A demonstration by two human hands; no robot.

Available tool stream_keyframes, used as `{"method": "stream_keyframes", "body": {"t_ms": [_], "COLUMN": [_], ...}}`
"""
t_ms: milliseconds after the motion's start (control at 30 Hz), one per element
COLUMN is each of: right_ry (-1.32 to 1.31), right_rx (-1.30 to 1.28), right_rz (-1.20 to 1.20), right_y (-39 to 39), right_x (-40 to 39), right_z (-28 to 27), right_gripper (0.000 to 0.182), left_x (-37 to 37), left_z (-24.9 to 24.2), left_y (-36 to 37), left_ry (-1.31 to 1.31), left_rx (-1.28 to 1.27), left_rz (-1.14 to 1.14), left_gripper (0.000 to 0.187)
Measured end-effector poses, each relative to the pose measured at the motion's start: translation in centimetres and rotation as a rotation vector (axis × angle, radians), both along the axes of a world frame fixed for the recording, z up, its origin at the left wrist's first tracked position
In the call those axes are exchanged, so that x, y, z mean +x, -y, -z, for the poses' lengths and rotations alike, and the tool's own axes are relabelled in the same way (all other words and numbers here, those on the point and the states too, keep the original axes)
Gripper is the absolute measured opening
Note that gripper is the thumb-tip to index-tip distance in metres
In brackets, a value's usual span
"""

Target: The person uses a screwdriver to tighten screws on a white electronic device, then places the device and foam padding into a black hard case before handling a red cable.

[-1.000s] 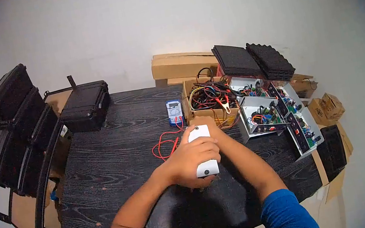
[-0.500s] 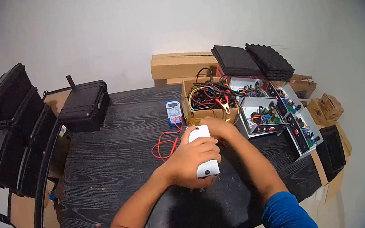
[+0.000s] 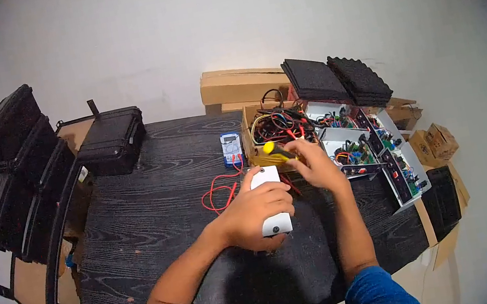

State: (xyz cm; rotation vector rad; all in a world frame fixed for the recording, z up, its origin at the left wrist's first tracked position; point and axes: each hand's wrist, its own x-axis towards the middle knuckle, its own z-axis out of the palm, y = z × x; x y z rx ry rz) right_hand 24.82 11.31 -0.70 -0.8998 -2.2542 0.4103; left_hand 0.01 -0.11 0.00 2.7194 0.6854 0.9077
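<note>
My left hand (image 3: pixel 257 210) is wrapped around a white rectangular case (image 3: pixel 267 176) above the dark table. Dark screws show at the case's far and near ends. Just beyond it, to the right, my right hand (image 3: pixel 320 166) grips a screwdriver (image 3: pixel 271 148) with a yellow and black handle. Its yellow end points left; the shaft and tip cannot be made out. A blue multimeter (image 3: pixel 231 148) lies behind the case, and its red test lead (image 3: pixel 213 200) curls over the table left of my fingers.
A cardboard box (image 3: pixel 248 141) full of cables stands behind my right hand. On the right are several open white enclosures (image 3: pixel 329 137) with circuit boards. Black foam sheets (image 3: pixel 317 82) lie behind them. Black hard cases (image 3: pixel 111 142) are stacked at the left of the wood-grain table (image 3: pixel 155 206).
My right hand has moved away from the far end of the white case, up and right, and the screwdriver now shows in it. My left hand holds the case in nearly the same place.
</note>
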Motion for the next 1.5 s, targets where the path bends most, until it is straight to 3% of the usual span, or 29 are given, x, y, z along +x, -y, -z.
{"method": "stream_keyframes", "body": {"t_ms": [167, 300, 367, 533, 633, 900, 933, 1033, 1233, 1500], "right_ry": [-0.392, -0.825, -0.930, -0.695, -0.252, 0.492, 0.616, 0.854, 0.877, 0.840], "right_rx": [0.022, -0.066, -0.070, 0.003, -0.074, -0.353, -0.403, -0.330, -0.381, -0.414], "right_rz": [0.119, -0.110, -0.103, 0.039, 0.213, 0.090, 0.170, 0.353, 0.447, 0.505], "right_y": [-1.1, -0.7, -0.3, -0.6, 0.5, -0.6, -0.4, -0.6, -2.0, -4.1], "right_x": [1.1, 1.5, 1.9, 2.9, 3.8, 3.4, 2.8, 1.2, 1.1, 1.4], "right_z": [0.8, 0.0, -0.4, -0.8, -2.5, 1.0, 1.4, 3.2, 6.0, 8.7], "right_gripper": [0.028, 0.039, 0.041, 0.040, 0.032, 0.035, 0.042, 0.040, 0.027, 0.026], "left_x": [-0.1, -0.1, 0.0, 0.0, 0.1, 0.0, 0.0, 0.1, 0.0, 0.0], "left_z": [0.0, -0.1, 0.0, -0.2, -0.1, 0.1, 0.0, 0.0, -0.4, -0.2], "left_y": [0.0, 0.0, 0.0, 0.0, 0.0, -0.1, -0.1, -0.1, 0.0, 0.0], "left_ry": [0.009, 0.000, 0.003, 0.000, 0.014, 0.018, 0.023, 0.030, 0.010, 0.027], "left_rx": [0.006, 0.004, -0.002, -0.004, -0.003, -0.007, -0.008, -0.007, -0.008, 0.000], "left_rz": [-0.009, -0.012, -0.013, -0.009, -0.004, -0.003, 0.000, 0.001, -0.006, -0.005], "left_gripper": [0.044, 0.044, 0.044, 0.044, 0.044, 0.042, 0.042, 0.041, 0.042, 0.043]}}
